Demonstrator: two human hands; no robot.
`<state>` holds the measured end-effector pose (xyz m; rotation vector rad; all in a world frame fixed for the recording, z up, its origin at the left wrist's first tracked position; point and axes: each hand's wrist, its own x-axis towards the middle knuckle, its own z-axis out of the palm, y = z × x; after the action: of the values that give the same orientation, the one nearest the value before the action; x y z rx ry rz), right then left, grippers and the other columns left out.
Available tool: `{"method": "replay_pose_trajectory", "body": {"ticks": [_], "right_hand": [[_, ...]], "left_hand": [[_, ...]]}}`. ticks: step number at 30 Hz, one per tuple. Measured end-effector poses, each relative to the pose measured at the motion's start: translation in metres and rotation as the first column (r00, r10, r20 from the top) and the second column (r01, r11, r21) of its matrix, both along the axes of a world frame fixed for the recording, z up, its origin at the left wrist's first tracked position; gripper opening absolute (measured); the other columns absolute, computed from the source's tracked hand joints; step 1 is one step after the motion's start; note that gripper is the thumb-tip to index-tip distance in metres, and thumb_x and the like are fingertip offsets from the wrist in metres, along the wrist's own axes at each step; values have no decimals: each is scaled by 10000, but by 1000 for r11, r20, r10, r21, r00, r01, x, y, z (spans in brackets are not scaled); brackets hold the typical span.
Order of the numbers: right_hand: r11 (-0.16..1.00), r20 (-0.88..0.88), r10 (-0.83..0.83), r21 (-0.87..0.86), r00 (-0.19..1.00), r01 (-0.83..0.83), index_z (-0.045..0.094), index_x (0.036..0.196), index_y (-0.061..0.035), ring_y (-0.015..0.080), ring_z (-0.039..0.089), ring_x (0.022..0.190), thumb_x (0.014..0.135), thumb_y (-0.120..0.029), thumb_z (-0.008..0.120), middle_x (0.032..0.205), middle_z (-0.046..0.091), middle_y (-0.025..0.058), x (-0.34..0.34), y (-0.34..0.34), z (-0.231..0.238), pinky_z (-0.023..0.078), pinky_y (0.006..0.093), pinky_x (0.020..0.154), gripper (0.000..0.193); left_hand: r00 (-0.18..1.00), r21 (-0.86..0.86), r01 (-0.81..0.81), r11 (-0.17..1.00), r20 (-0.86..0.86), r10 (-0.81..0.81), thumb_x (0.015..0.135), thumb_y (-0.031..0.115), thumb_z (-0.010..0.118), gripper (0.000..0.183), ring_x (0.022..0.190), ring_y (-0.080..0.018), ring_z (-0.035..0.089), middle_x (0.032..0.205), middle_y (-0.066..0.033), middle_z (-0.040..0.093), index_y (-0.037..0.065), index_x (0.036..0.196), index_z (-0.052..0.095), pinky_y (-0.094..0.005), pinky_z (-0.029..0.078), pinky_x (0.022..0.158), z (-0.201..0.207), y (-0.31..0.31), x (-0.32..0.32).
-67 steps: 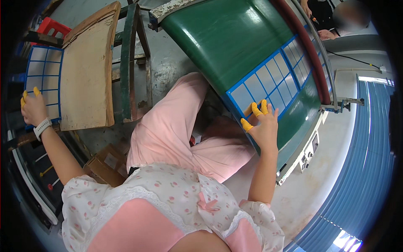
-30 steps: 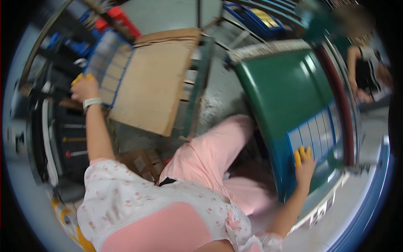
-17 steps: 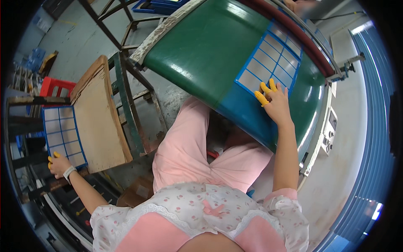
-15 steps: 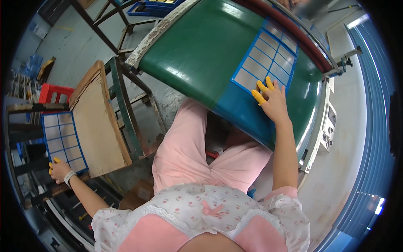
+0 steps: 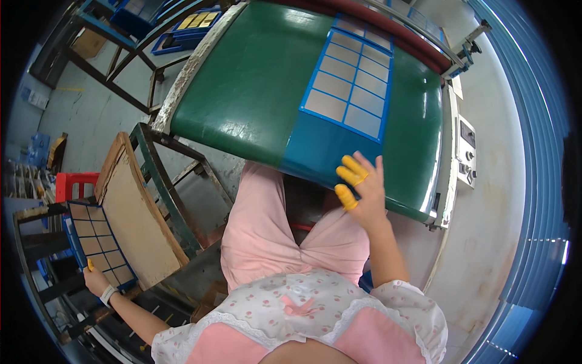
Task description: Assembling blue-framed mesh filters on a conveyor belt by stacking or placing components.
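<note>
Bright, even light, sharp centre (edges bend), glare on green belt (image 5: 242, 91)

Pink trousers, floral frilled top, yellow finger cots, white wristband.

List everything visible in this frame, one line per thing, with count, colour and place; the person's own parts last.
blue-framed grid panel on the belt: 1, blue frame with grey cells, upper middle, lying on the green belt.
green belt: 1, green, top centre, tilted surface of a machine.
control box: 1, white, right of the belt.
wooden board: 1, tan, left, on a green metal frame.
blue-framed grid panel at the board: 1, blue frame, lower left beside the wooden board.
red stool: 1, red, far left.
blue trays: several, blue, top left on the floor.
left hand: 1, yellow finger cot, at the lower-left panel's edge.
right hand: 1, yellow finger cots, open, over the belt's near edge.
</note>
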<state>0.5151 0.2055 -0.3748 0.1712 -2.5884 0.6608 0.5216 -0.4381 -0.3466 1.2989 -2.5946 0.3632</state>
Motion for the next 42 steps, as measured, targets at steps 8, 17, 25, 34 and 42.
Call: {"method": "replay_pose_trajectory", "body": {"ticks": [8,17,25,34,42], "right_hand": [[889,-53,180,-419,982,-186,573,915,-5,258,570,766,732,-122,600,874,600,105,18,-64,-15,460,323,692,218],[338,284,110,-912,953,232,510,951,11,115,505,584,832,-206,504,764,585,67,50,-53,-30,411,226,547,248],[407,486,-177,-755,856,514,461,784,-38,52,380,580,872,-210,436,643,445,-17,93,-34,-45,312,187,515,195],[274,508,-206,-790,836,548,470,779,-47,49,381,585,866,-158,445,649,446,-25,87,-15,-65,317,187,522,143],[325,469,-292,-771,833,548,460,724,-48,47,364,542,855,-163,469,599,421,-27,65,-6,-59,296,197,477,176]], "left_hand": [[695,181,547,818,-643,-323,799,65,394,247,745,-190,565,839,-87,585,13,1003,522,-283,447,656,58,78,-11],[789,781,586,-215,-610,-67,832,177,496,121,436,-7,364,556,80,415,97,743,515,-155,258,362,-32,335,-56],[834,781,328,-532,-504,-225,815,107,531,93,651,-34,431,725,36,520,16,800,532,-177,355,587,-68,410,-36],[861,799,242,-551,-438,-257,818,95,520,105,615,-27,396,699,38,503,-4,809,553,-169,322,550,-80,436,-47],[857,808,245,-537,-439,-269,820,50,476,91,634,-36,425,727,20,505,-11,815,543,-168,337,567,-78,452,-69]]}}
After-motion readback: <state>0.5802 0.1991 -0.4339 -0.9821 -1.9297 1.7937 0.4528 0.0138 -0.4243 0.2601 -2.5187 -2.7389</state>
